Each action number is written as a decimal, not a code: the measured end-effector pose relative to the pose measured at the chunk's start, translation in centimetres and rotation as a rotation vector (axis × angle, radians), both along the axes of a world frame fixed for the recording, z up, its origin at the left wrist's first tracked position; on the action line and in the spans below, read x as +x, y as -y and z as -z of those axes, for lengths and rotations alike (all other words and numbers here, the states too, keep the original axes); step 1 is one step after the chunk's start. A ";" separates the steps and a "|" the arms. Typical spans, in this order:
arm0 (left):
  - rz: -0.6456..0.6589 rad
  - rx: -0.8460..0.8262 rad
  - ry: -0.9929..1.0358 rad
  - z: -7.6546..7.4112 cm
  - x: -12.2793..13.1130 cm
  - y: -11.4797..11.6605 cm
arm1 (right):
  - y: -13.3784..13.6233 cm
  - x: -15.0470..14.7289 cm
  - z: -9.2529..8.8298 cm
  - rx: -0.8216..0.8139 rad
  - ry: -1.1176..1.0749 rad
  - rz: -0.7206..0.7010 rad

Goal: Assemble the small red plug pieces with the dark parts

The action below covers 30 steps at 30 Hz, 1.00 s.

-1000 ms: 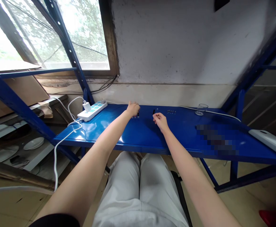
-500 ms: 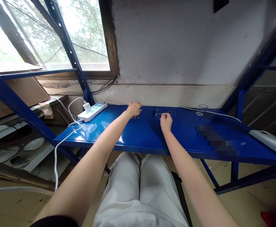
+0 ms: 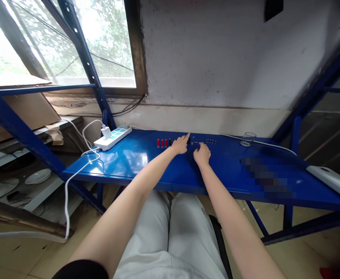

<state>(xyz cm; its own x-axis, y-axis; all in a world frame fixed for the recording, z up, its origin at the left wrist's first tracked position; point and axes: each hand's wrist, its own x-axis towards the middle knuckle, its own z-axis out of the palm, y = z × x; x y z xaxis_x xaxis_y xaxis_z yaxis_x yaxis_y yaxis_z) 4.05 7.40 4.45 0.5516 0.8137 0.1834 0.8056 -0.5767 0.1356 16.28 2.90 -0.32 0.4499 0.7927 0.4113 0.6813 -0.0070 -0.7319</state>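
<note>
My left hand (image 3: pixel 180 145) reaches over the blue table with fingers stretched out, their tips beside a small black cylinder (image 3: pixel 189 140). To its left stands a row of small tubes: several red ones (image 3: pixel 162 143) and a dark one (image 3: pixel 170 142). My right hand (image 3: pixel 202 154) rests just right of centre with its fingers bent. By its fingertips is a tiny thin pale piece (image 3: pixel 195 142), too small to name; the exact grip is hard to see. Tiny clear pieces lie near the black cylinder. Behind the right hand are several small metallic bits (image 3: pixel 211 141).
A white power strip (image 3: pixel 113 138) with a plugged-in charger sits at the table's left end. At the right are a clear glass (image 3: pixel 248 139), a white cable, a blurred dark object (image 3: pixel 265 178) and a white device (image 3: pixel 332 180). Blue frame posts flank the table.
My left hand has moved right from over the red tubes to beside the black cylinder, uncovering the row. My right hand has shifted slightly, its fingers now less tightly bunched.
</note>
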 end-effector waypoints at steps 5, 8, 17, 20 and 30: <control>-0.060 -0.004 -0.005 0.4 0.9 0.2 | 0.0 0.0 0.0 -0.006 0.006 -0.038; -0.083 0.012 0.007 0.7 1.3 -0.2 | 0.1 -0.1 -0.2 -0.024 0.017 -0.050; -0.078 0.030 0.018 1.8 2.4 -0.9 | 0.6 -0.4 -1.0 -0.143 0.076 -0.045; -0.090 0.112 0.115 1.9 2.5 -0.9 | 0.7 -0.5 -1.2 -0.186 0.118 -0.045; -0.146 0.223 0.330 1.5 1.3 0.0 | 0.5 -0.7 -1.0 -0.333 0.284 -0.126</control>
